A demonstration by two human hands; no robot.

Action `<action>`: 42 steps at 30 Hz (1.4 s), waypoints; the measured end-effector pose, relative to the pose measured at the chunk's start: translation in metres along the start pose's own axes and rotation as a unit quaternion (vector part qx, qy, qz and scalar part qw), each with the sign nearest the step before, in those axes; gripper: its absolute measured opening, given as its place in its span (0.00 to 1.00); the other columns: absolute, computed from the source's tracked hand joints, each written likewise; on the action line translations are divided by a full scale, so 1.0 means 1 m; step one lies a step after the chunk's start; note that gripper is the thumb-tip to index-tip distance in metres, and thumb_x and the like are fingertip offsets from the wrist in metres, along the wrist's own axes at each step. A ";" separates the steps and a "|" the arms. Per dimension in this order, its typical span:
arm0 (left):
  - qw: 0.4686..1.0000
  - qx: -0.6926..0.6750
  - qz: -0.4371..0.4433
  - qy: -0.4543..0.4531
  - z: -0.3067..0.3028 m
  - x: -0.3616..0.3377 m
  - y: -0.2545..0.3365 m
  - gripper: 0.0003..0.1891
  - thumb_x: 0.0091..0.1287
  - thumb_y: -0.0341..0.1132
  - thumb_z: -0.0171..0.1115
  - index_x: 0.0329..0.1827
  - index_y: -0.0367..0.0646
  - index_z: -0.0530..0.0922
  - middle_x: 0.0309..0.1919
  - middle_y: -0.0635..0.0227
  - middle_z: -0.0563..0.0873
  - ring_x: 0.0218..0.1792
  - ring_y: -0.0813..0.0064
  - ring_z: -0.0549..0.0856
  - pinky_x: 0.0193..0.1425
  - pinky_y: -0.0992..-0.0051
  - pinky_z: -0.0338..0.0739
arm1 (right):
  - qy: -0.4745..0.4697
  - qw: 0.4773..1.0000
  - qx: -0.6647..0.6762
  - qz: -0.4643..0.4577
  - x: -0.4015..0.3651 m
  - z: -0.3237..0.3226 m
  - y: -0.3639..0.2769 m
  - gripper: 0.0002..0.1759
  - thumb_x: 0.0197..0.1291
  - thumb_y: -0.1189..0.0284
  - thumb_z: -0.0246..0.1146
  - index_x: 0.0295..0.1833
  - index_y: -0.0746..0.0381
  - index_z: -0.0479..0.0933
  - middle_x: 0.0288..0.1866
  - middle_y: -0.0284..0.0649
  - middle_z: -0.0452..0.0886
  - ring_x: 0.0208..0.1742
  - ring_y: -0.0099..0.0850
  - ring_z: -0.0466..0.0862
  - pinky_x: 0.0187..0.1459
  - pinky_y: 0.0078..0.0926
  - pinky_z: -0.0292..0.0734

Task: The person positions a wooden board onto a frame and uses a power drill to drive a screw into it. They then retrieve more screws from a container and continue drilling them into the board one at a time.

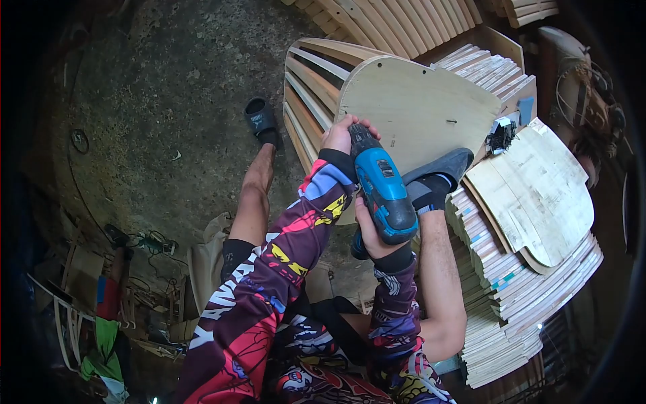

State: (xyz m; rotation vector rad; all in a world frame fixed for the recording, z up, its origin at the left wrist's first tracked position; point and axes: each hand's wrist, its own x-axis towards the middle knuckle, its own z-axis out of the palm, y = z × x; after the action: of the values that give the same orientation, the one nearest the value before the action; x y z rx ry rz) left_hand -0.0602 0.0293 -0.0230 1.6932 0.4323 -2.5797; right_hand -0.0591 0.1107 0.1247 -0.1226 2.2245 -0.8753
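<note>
My right hand [372,232] is wrapped round the handle of a blue and black cordless drill [385,185], whose chuck points up and away from me. At the front of the chuck is my left hand [340,137], its fingers curled in close; what they pinch is hidden. Beneath the drill lies a pale plywood panel [414,97] with rounded corners, a few small holes and a dark mark. Wooden slats [313,81] run out from under its left side. My right foot, in a grey slipper [441,168], rests on the panel's near edge.
Stacked cut plywood panels [538,192] stand at the right, with a small box of dark fasteners [500,137] near them. More slatted pieces [397,23] lie at the top. My left foot, in a black slide [260,118], is on the concrete floor [155,94]. Cables and scraps lie lower left.
</note>
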 end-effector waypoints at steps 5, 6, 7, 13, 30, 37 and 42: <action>1.000 -0.003 -0.009 -0.005 0.001 0.002 0.002 0.07 0.67 0.34 0.46 0.34 0.40 0.65 0.27 0.56 0.77 0.25 0.58 0.81 0.29 0.61 0.78 | 0.019 0.996 -0.074 -0.043 -0.003 0.000 0.011 0.13 0.48 0.69 0.68 0.35 0.63 0.73 0.29 0.38 0.78 0.30 0.34 0.78 0.36 0.28 0.71; 1.000 -0.010 -0.016 -0.008 -0.001 0.002 0.001 0.07 0.67 0.34 0.46 0.34 0.40 0.65 0.27 0.56 0.77 0.25 0.59 0.80 0.29 0.61 0.78 | 0.018 0.996 -0.074 -0.042 -0.004 0.000 0.010 0.13 0.48 0.69 0.68 0.35 0.63 0.73 0.29 0.38 0.78 0.30 0.34 0.78 0.36 0.28 0.71; 1.000 -0.011 -0.016 -0.008 -0.001 0.003 0.002 0.07 0.67 0.34 0.46 0.34 0.40 0.65 0.27 0.56 0.77 0.25 0.59 0.80 0.29 0.61 0.78 | 0.019 0.997 -0.073 -0.030 -0.004 0.001 0.008 0.13 0.48 0.69 0.69 0.36 0.63 0.73 0.29 0.38 0.78 0.30 0.33 0.79 0.37 0.28 0.71; 1.000 0.012 -0.018 0.012 0.008 -0.001 0.006 0.06 0.66 0.33 0.46 0.34 0.40 0.65 0.26 0.56 0.77 0.25 0.59 0.80 0.29 0.60 0.78 | -0.005 0.995 0.022 0.102 0.001 0.002 -0.005 0.15 0.48 0.68 0.69 0.37 0.63 0.73 0.31 0.37 0.80 0.32 0.30 0.80 0.39 0.27 0.73; 0.995 0.087 -0.050 0.006 -0.008 0.031 0.016 0.11 0.66 0.36 0.44 0.34 0.37 0.70 0.27 0.56 0.79 0.32 0.56 0.79 0.40 0.60 0.77 | -0.033 0.996 0.073 0.034 0.022 -0.005 -0.006 0.17 0.46 0.66 0.67 0.40 0.63 0.75 0.33 0.48 0.79 0.39 0.45 0.80 0.42 0.34 0.74; 0.921 0.371 -0.074 0.089 0.017 -0.019 0.044 0.31 0.65 0.52 0.46 0.57 0.31 0.69 0.43 0.48 0.81 0.44 0.56 0.81 0.44 0.58 0.77 | 0.053 0.998 0.038 -0.019 0.022 0.012 -0.005 0.24 0.39 0.68 0.66 0.47 0.58 0.73 0.35 0.52 0.80 0.41 0.51 0.79 0.43 0.44 0.76; 0.546 0.823 0.140 0.070 0.053 -0.115 0.035 0.25 0.63 0.51 0.51 0.53 0.38 0.74 0.43 0.49 0.82 0.45 0.53 0.82 0.51 0.63 0.76 | 0.001 0.996 0.084 -0.016 0.016 0.008 -0.005 0.28 0.39 0.67 0.66 0.51 0.56 0.70 0.38 0.51 0.80 0.43 0.51 0.79 0.46 0.45 0.75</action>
State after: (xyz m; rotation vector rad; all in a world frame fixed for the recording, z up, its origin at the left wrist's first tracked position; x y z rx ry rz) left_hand -0.0549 -0.0317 0.0929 1.5611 -2.7616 -2.1339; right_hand -0.0666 0.0968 0.1143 -0.0777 2.1467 -1.0750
